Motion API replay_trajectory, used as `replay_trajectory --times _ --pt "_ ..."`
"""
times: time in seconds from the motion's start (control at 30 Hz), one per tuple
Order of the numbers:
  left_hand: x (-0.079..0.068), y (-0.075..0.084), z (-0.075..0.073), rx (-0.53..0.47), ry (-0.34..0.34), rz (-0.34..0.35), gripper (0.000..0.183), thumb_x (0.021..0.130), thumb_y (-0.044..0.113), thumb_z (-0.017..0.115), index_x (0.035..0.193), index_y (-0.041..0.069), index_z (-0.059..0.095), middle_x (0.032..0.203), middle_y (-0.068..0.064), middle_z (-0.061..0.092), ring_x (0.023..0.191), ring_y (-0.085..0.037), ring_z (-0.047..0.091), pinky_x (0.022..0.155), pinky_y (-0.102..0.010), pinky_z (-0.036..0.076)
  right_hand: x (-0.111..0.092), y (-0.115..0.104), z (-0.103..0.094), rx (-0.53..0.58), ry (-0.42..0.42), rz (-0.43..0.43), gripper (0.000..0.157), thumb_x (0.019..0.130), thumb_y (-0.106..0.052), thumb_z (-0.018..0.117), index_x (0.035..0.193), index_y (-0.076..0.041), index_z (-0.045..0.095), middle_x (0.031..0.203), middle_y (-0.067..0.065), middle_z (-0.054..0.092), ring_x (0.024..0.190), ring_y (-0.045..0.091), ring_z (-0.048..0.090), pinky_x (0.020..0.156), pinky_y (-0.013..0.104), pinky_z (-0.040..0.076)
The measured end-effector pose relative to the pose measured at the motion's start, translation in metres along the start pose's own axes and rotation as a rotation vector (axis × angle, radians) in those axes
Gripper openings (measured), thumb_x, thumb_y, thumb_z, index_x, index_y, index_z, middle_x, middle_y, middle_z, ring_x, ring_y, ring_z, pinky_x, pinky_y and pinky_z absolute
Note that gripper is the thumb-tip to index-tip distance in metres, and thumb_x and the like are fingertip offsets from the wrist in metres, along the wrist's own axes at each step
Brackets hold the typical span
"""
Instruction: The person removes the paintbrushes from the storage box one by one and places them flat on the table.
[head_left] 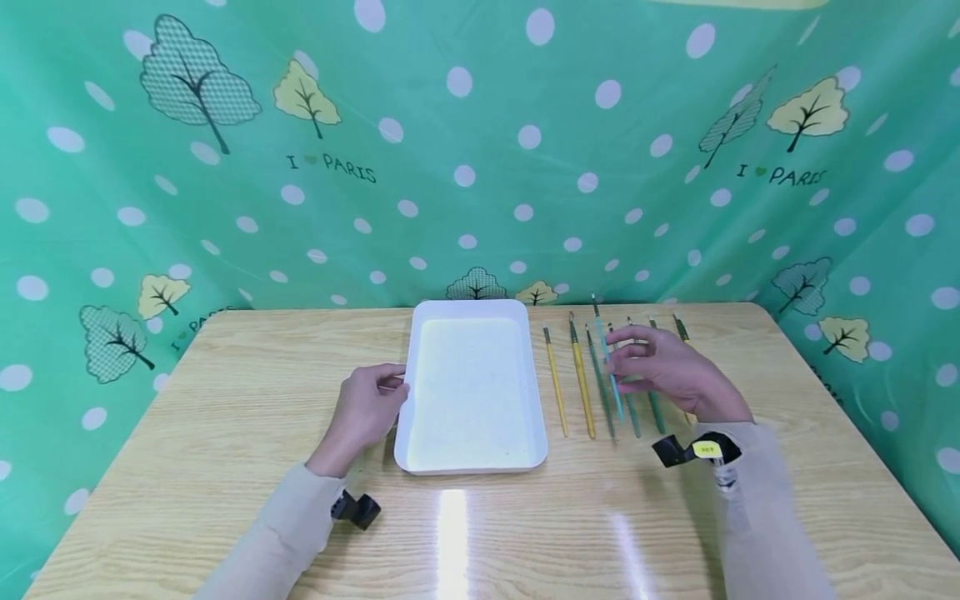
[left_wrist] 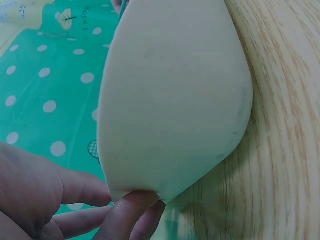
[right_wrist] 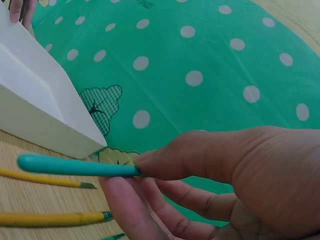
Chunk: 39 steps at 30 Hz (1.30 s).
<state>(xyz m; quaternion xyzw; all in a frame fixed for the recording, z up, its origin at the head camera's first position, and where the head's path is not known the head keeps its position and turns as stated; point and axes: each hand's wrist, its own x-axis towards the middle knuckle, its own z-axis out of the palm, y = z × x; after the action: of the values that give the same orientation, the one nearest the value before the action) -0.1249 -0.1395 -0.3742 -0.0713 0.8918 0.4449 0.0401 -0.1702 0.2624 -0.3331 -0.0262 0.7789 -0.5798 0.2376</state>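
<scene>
My left hand [head_left: 369, 406] pinches the left side of a white rectangular tray [head_left: 405, 425] between thumb and fingers. The left wrist view shows the tray's outer wall [left_wrist: 175, 95] from close by, with the thumb pressed on it. To the right of the tray, my right hand [head_left: 671, 371] holds a turquoise-handled paintbrush [head_left: 606, 354] above the other brushes, bristles pointing to the back. From the right wrist, the rounded handle end of this paintbrush [right_wrist: 75, 166] sticks out past the thumb and fingertips. No item lies inside the tray.
Right of the tray, several paintbrushes lie side by side on the wooden table [head_left: 247, 392], among them a thin yellow brush [head_left: 556, 383], a thicker yellow brush [head_left: 581, 379] and a green brush [head_left: 600, 383]. A green dotted cloth [head_left: 465, 208] hangs behind the table.
</scene>
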Motion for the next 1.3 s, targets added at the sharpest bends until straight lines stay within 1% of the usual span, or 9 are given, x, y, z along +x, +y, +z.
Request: replay_trajectory --times 0.2,0.3,0.53,0.63,0.77,0.87,1.0,1.1,1.3 --pt "0.000 0.000 0.000 0.001 -0.002 0.001 0.037 0.101 0.010 0.058 0.136 -0.001 0.062 0.114 -0.020 0.068 0.095 -0.025 0.070 0.067 -0.027 0.062 -0.003 0.005 -0.010 -0.054 0.036 0.016 0.063 0.099 -0.012 0.066 0.151 0.003 0.034 0.105 0.001 0.063 0.102 0.019 0.068 0.089 0.036 0.063" --pt "0.000 0.000 -0.001 0.002 -0.006 0.001 0.037 0.101 0.010 0.058 0.137 -0.001 0.062 0.114 -0.020 0.068 0.096 -0.025 0.069 0.067 -0.027 0.062 -0.004 0.007 -0.015 -0.060 0.046 0.025 0.064 0.099 -0.014 0.067 0.152 0.001 0.034 0.107 0.001 0.063 0.101 0.017 0.067 0.090 0.035 0.063" --pt "0.001 0.000 -0.003 -0.019 -0.016 0.003 0.037 0.101 0.009 0.057 0.136 -0.002 0.062 0.115 -0.021 0.067 0.097 -0.026 0.069 0.068 -0.027 0.063 -0.008 0.009 -0.027 -0.052 0.032 0.004 0.066 0.099 -0.015 0.067 0.152 0.002 0.033 0.109 0.003 0.065 0.103 0.016 0.068 0.090 0.036 0.063" --pt "0.001 -0.001 -0.003 -0.023 -0.021 0.000 0.037 0.101 0.008 0.057 0.136 -0.002 0.061 0.115 -0.021 0.067 0.097 -0.026 0.069 0.067 -0.027 0.063 -0.009 0.011 -0.029 -0.065 0.040 0.020 0.065 0.099 -0.016 0.067 0.152 0.001 0.034 0.111 0.004 0.066 0.105 0.016 0.069 0.090 0.035 0.063" --pt "0.001 -0.002 -0.001 -0.024 -0.020 0.001 0.037 0.101 0.009 0.057 0.136 -0.002 0.062 0.115 -0.021 0.068 0.096 -0.025 0.069 0.067 -0.027 0.062 -0.011 0.016 -0.034 -0.101 0.072 0.052 0.065 0.100 -0.017 0.066 0.153 0.001 0.034 0.118 0.008 0.064 0.107 0.017 0.068 0.090 0.034 0.063" --pt "0.001 -0.002 0.000 -0.023 -0.020 0.002 0.037 0.101 0.009 0.057 0.136 -0.002 0.062 0.115 -0.021 0.068 0.095 -0.025 0.069 0.066 -0.027 0.062 -0.012 0.020 -0.038 -0.114 0.085 0.062 0.063 0.102 -0.017 0.063 0.154 0.002 0.032 0.120 0.010 0.063 0.106 0.016 0.067 0.090 0.034 0.063" --pt "0.000 -0.001 0.000 -0.025 -0.021 0.001 0.037 0.101 0.008 0.057 0.136 -0.002 0.062 0.114 -0.021 0.068 0.094 -0.024 0.069 0.066 -0.027 0.062 -0.015 0.025 -0.046 -0.118 0.101 0.051 0.061 0.103 -0.015 0.059 0.154 0.002 0.031 0.113 0.003 0.069 0.102 0.011 0.067 0.088 0.033 0.063" --pt "0.000 -0.001 0.000 -0.026 -0.021 0.001 0.037 0.101 0.008 0.057 0.136 -0.002 0.062 0.114 -0.020 0.068 0.094 -0.024 0.069 0.066 -0.027 0.062 -0.017 0.030 -0.052 -0.127 0.118 0.051 0.061 0.103 -0.017 0.060 0.154 0.001 0.032 0.107 -0.003 0.070 0.100 0.010 0.067 0.086 0.032 0.064" --pt "0.001 -0.001 -0.001 -0.024 -0.017 0.000 0.037 0.101 0.009 0.057 0.136 -0.002 0.062 0.115 -0.020 0.068 0.096 -0.025 0.069 0.068 -0.027 0.062 -0.022 0.033 -0.064 -0.125 0.131 0.050 0.061 0.104 -0.017 0.058 0.155 0.002 0.031 0.108 -0.006 0.070 0.098 0.010 0.067 0.087 0.032 0.063"
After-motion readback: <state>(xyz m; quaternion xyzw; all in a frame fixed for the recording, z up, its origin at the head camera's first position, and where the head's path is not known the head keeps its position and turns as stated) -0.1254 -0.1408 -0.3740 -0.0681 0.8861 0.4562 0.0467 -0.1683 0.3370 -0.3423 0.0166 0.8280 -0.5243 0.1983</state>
